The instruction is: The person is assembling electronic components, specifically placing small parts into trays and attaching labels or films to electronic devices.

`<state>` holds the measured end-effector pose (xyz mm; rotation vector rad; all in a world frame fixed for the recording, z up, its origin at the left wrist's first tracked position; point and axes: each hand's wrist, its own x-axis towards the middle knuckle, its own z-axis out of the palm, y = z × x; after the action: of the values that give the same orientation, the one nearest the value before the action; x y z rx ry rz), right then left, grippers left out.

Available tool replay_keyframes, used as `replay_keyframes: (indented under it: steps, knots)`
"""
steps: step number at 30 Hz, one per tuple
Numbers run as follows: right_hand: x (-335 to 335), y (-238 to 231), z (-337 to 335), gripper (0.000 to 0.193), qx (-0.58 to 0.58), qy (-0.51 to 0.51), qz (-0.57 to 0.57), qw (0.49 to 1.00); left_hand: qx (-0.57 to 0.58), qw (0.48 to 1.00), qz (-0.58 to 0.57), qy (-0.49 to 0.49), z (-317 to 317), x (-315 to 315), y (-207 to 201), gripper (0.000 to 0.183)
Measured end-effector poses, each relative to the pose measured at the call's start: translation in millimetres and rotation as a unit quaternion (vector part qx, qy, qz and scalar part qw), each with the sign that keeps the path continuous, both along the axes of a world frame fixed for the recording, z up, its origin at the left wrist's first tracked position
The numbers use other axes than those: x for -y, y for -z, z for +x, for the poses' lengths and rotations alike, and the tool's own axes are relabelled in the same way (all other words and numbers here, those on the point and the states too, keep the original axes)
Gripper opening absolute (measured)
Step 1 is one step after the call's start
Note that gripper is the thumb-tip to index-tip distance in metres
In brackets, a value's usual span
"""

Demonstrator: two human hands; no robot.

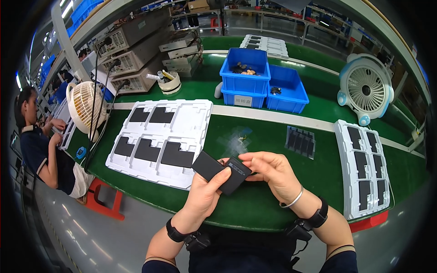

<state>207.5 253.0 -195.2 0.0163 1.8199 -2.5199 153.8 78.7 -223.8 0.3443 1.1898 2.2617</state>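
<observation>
Cables [98,84] hang past a white fan [84,107] at ten o'clock from the held black piece [236,178]; a sleeve sweeping that far could snag them. Also toward ten, but nearer, the left tray [191,116] bears five notched black parts [177,155]. The closest seems just beside the held piece's left end, so a dipping wrist could knock the two together and scuff both. At seven o'clock the left hand [202,196] grasps the piece, thumb across its face and fingers behind; if that thumb relaxes, the piece could drop onto the green bench [259,207]. Clear strips [234,142] lie at one o'clock; if tacky, they could cling to a lowered corner. The right hand [280,175], at three o'clock, draws thumb and index finger together at the piece's edge; whether they pinch it or something thin, I cannot tell. A hard tug there could twist the piece loose. At four o'clock, the black wrist unit [298,229] could catch on the bench edge. Farther out at three, the right tray [347,168] could be jarred by a wide elbow.
</observation>
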Motion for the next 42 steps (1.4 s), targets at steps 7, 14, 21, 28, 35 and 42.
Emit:
replay_keyframes:
  steps: [7, 14, 21, 28, 35, 42]
  knots:
    - [-2, 4, -4, 0.028, -0.024, -0.022, 0.020, 0.999, -0.063, 0.997, -0.005, -0.044, 1, -2, 1, 0.019]
    - [-1, 5, -4, 0.035, -0.092, -0.067, 0.138, 0.984, -0.106, 0.992, -0.031, -0.059, 0, 0, 4, 0.019]
    - [3, 2, -3, 0.051, 0.024, -0.066, -0.010, 0.997, -0.012, 0.996, 0.002, -0.085, -3, -2, 1, 0.018]
    - [3, 31, -8, 0.023, 0.001, -0.024, -0.019, 1.000, -0.022, 0.996, -0.011, -0.091, -2, -7, 3, 0.016]
    - [2, 31, -9, 0.018, 0.006, 0.006, -0.026, 1.000, -0.035, 0.998, -0.021, -0.053, -3, -4, 3, 0.029]
    - [1, 34, -9, 0.018, 0.009, -0.002, -0.028, 1.000, -0.028, 0.998, 0.000, -0.055, -2, -5, 1, 0.030]
